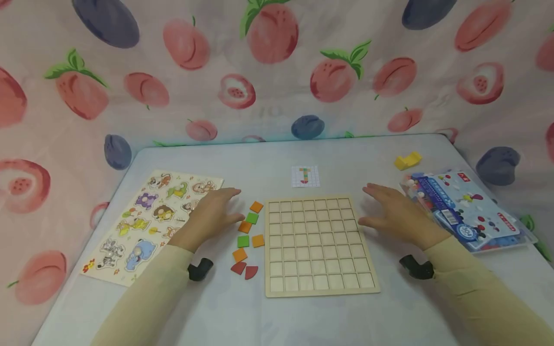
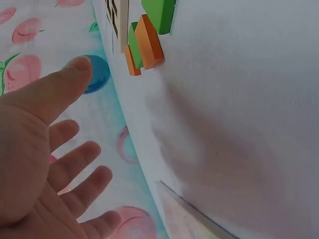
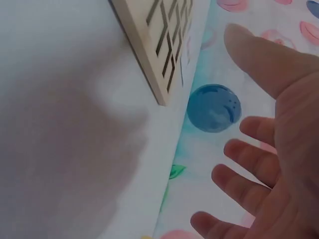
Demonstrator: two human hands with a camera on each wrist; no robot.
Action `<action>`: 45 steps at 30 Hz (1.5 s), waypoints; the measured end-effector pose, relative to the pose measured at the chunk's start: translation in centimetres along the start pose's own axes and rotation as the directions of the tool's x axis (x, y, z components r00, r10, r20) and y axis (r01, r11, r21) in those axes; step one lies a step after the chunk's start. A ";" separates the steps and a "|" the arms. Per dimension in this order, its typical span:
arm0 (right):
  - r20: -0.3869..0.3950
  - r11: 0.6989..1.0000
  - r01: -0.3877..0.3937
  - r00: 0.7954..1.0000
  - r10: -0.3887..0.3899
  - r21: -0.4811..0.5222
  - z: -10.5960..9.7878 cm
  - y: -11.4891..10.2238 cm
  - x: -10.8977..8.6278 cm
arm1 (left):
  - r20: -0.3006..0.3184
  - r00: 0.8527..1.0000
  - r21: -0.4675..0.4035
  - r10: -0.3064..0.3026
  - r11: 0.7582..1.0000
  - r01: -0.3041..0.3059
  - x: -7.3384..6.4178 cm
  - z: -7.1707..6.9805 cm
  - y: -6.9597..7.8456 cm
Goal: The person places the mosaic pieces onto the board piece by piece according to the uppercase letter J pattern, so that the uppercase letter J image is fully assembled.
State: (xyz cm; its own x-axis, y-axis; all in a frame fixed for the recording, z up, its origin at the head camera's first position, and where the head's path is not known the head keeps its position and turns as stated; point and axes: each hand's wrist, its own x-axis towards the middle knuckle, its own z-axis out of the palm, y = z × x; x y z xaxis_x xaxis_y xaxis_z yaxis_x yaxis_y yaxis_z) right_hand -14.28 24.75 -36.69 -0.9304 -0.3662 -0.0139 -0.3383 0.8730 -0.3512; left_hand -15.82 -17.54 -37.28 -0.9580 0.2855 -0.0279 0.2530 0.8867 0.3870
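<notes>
A wooden grid board with square recesses lies flat in the middle of the table. Left of it are several loose tiles: orange squares such as the orange tile, green squares such as the green tile, and two red quarter-round pieces. My left hand hovers between the tiles and the animal puzzle, fingers spread, holding nothing. Over the board's right edge my right hand is held the same way, fingers apart and nothing in them. Beyond the board lies a small pattern card showing a J-like coloured figure.
An animal puzzle board lies at the left. On the right sits a flat plastic case with a blue printed cover, a yellow piece behind it. A fruit-print cloth hangs along the table's back edge.
</notes>
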 end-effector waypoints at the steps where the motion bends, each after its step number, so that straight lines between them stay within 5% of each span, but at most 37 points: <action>1: 0.004 1.000 0.009 1.000 -0.009 0.012 0.2 0.0 0.0 | 0.014 1.000 -0.009 -0.002 1.000 0.002 0.2 0.1 0.1; 17: 0.081 0.999 0.030 0.996 -0.033 0.040 1.9 -0.2 0.3 | 0.131 0.990 -0.130 -0.057 0.989 0.074 2.3 1.7 0.9; 25: 0.108 0.999 0.043 0.993 -0.047 0.032 2.8 -0.1 0.7 | 0.170 0.984 -0.080 -0.058 0.994 0.072 3.3 2.3 1.3; 45: 0.102 0.998 0.044 0.994 -0.049 0.048 3.3 -0.4 0.9 | 0.168 0.985 -0.078 -0.041 0.995 0.054 4.3 3.2 1.7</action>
State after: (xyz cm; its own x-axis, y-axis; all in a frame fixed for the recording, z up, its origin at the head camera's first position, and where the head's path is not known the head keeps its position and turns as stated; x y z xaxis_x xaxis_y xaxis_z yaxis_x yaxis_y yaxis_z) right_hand -14.50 23.04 -39.70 -0.8937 -0.4392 -0.0918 -0.3718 0.8395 -0.3962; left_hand -19.07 -13.67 -39.72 -0.9311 0.3062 -0.1980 0.1893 0.8699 0.4554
